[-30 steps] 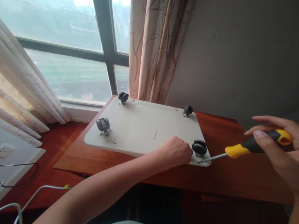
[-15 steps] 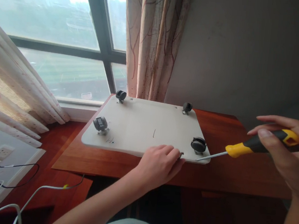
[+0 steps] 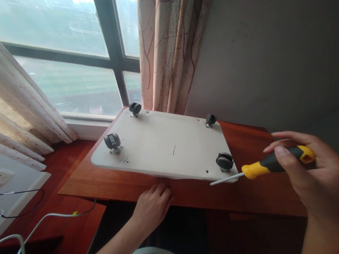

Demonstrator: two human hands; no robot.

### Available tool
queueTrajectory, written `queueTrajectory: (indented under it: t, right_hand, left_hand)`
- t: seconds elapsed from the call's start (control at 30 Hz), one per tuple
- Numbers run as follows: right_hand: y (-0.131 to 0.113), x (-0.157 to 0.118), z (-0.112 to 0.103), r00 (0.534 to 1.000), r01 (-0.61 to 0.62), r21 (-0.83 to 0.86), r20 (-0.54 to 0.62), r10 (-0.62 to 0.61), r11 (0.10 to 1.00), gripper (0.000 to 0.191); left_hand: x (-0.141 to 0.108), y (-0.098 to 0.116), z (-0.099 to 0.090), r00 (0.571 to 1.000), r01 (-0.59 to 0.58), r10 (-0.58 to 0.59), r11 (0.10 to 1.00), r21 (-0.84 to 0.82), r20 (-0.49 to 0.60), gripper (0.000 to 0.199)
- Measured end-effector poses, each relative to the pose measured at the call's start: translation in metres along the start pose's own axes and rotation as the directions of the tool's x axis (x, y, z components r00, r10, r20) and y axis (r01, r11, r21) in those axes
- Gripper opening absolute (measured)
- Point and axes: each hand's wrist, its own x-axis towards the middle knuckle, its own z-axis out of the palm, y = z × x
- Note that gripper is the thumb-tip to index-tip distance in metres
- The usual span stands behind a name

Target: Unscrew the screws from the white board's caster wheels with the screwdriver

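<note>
On the wooden tabletop (image 3: 97, 184) lies a white board (image 3: 156, 141), flat, with four black wheels (image 3: 225, 161) standing up, one near each corner. The right hand (image 3: 328, 176) has its fingers and thumb bent round the dark and yellow handle of a screwdriver (image 3: 264, 166). The screwdriver points down to the left, its thin metal tip by the near right part of the board; I cannot tell if it touches anything. The left hand (image 3: 152, 206) is half closed at the near edge of the tabletop, and whether it has something small inside I cannot tell. The screwdriver looks light and stiff. Its fat handle seems the good place to hold, as the thin metal part may be slippery. The board looks hard and smooth, maybe a bit heavy, and might slide. Its bare edges look best to grab.
</note>
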Motion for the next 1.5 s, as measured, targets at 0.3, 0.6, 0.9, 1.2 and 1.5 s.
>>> queueTrajectory:
  t: [0.3, 0.6, 0.9, 1.2, 1.5]
  right_hand:
    - [0.003, -0.004, 0.003, 1.000, -0.007, 0.017, 0.014, 0.007, 1.000, 0.022]
    - [0.008, -0.004, 0.001, 1.000, -0.014, 0.016, 0.015, 0.014, 1.000, 0.022]
    - [0.008, -0.006, 0.003, 1.000, -0.014, 0.014, -0.007, 0.015, 1.000, 0.022]
    - [0.011, -0.007, 0.007, 0.999, -0.037, -0.002, -0.025, 0.037, 0.999, 0.024]
    - [0.011, -0.008, 0.013, 0.999, -0.031, 0.013, -0.006, 0.031, 0.999, 0.026]
  left_hand:
    - [0.008, 0.002, -0.011, 0.989, 0.097, -0.087, 0.992, -0.083, 0.118, 0.019]
    - [0.025, -0.011, -0.013, 0.989, 0.132, -0.146, 0.879, -0.458, 0.003, 0.020]
    - [0.044, -0.022, -0.009, 0.979, 0.185, -0.192, 0.692, -0.698, 0.069, 0.032]
    - [0.062, -0.032, -0.012, 0.984, 0.162, -0.166, 0.716, -0.679, 0.060, 0.030]
    - [0.027, -0.037, -0.026, 0.997, 0.053, -0.016, 0.847, -0.530, 0.075, 0.027]
